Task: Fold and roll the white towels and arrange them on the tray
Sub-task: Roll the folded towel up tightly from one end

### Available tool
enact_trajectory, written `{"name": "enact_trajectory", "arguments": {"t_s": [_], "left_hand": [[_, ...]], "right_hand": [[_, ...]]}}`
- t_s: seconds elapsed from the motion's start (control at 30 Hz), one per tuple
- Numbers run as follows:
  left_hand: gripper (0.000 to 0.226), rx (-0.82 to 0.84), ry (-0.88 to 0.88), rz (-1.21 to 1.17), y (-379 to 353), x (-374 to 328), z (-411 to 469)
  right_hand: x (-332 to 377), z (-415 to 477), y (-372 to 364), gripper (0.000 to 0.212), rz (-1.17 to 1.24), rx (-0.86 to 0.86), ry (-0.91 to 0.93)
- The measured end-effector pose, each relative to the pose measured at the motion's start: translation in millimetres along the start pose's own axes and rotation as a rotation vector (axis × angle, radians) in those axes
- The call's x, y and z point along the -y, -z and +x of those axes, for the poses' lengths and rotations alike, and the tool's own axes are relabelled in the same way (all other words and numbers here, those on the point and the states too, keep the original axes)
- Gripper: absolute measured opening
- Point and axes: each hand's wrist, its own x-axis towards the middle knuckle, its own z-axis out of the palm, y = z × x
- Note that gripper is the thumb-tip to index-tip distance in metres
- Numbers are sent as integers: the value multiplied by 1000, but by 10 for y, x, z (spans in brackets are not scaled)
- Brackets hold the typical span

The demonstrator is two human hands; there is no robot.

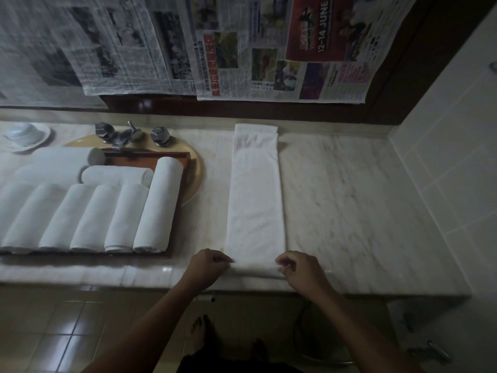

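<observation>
A white towel (255,195), folded into a long narrow strip, lies on the marble counter and runs from the back wall to the front edge. Its near end is turned up into a small roll. My left hand (208,266) pinches the left end of that roll and my right hand (298,267) pinches the right end. To the left, a dark wooden tray (172,157) holds several rolled white towels (158,208), most side by side in a front row and others laid across behind them.
The tray sits over a beige sink (197,179) with a chrome tap (126,134). A white cup on a saucer (24,134) stands at the far left. Newspaper sheets (269,49) hang above the counter. A tiled wall (443,157) bounds the right side.
</observation>
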Motion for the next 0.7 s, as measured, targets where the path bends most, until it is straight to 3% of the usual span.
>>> {"name": "enact_trajectory", "arguments": {"t_s": [0.17, 0.33, 0.7], "left_hand": [[12, -215, -151, 110, -108, -49, -55], [28, -140, -491, 435, -296, 63, -93], [38, -121, -528, 505, -284, 97, -29]], "right_hand": [[37, -1, -99, 21, -142, -88, 176], [45, -100, -248, 32, -294, -96, 276], [9, -64, -152, 40, -417, -52, 364]]}}
